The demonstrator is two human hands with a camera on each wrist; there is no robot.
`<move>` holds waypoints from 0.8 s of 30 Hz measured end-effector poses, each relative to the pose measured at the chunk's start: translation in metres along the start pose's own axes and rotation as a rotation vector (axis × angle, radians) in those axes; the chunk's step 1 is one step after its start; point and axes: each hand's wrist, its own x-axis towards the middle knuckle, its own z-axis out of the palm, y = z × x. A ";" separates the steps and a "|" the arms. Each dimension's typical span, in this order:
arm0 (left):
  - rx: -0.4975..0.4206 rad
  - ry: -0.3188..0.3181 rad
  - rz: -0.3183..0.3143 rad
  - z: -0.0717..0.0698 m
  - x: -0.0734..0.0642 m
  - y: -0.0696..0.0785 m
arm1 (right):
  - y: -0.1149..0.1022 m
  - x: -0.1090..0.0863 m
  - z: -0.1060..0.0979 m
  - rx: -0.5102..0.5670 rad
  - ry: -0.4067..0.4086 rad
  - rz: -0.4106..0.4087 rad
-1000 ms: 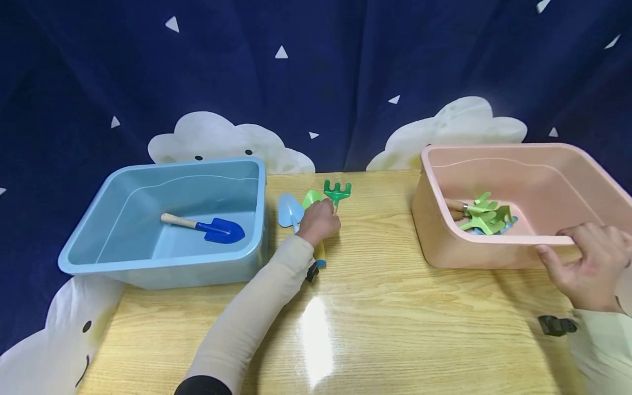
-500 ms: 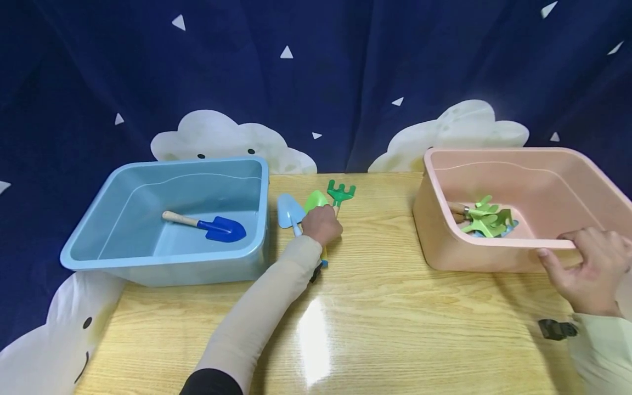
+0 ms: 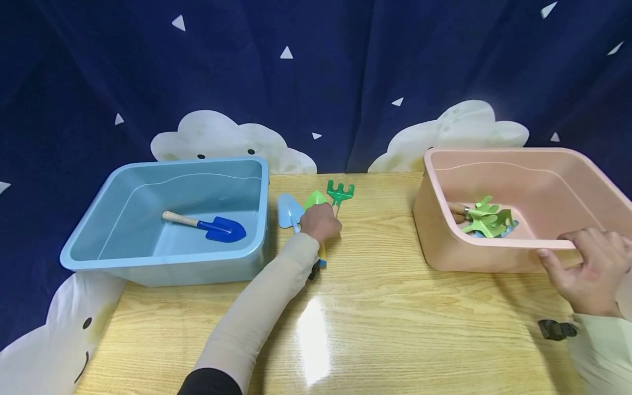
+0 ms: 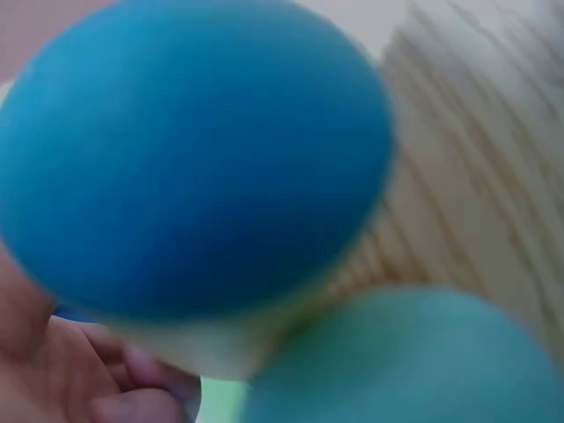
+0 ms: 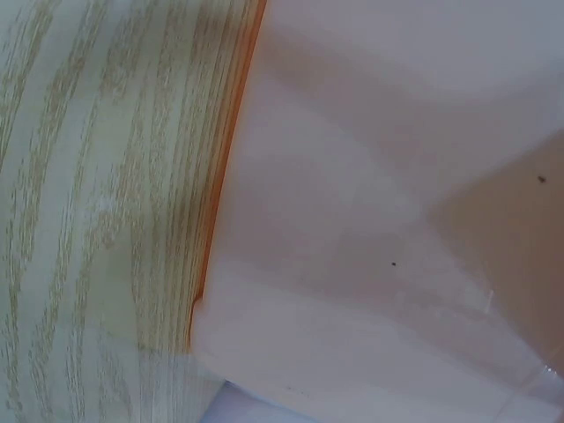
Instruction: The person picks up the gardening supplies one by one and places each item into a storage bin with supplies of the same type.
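Observation:
My left hand (image 3: 320, 222) is over a group of small toy garden tools on the table, its fingers curled round a handle. A light-blue trowel (image 3: 290, 210), a light-green shovel (image 3: 315, 198) and a dark-green rake (image 3: 340, 192) fan out beyond it. The left wrist view shows a blue handle end (image 4: 198, 159) close up, fingers (image 4: 145, 388) behind it, and a teal handle end (image 4: 414, 361) below. Which tool is held, I cannot tell. My right hand (image 3: 592, 269) grips the front rim of the pink tub (image 3: 494, 244), thumb outside.
A light-blue tub (image 3: 163, 264) stands on the left; in it lies a dark-blue shovel (image 3: 223, 230) with a wooden handle. Several green and blue tools (image 3: 486, 219) lie inside the pink tub. Behind the wooden table (image 3: 395, 329) hangs a dark-blue curtain (image 3: 321, 71) with clouds.
The head view has shifted slightly. My left hand stays over the tools, and the rake and blue handle end have shifted only a little. The right hand keeps its grip on the rim.

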 end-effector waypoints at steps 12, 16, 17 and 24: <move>-0.195 -0.083 -0.034 -0.008 0.005 -0.002 | 0.007 -0.002 -0.004 -0.024 -0.032 0.012; -0.272 -0.100 -0.048 -0.010 0.006 -0.001 | 0.010 -0.004 -0.004 -0.024 -0.034 0.014; -0.284 -0.100 -0.045 -0.011 0.006 -0.001 | 0.010 -0.004 -0.004 -0.022 -0.032 0.016; -0.514 -0.131 0.009 -0.015 0.003 -0.004 | 0.009 -0.003 -0.001 -0.011 -0.016 0.012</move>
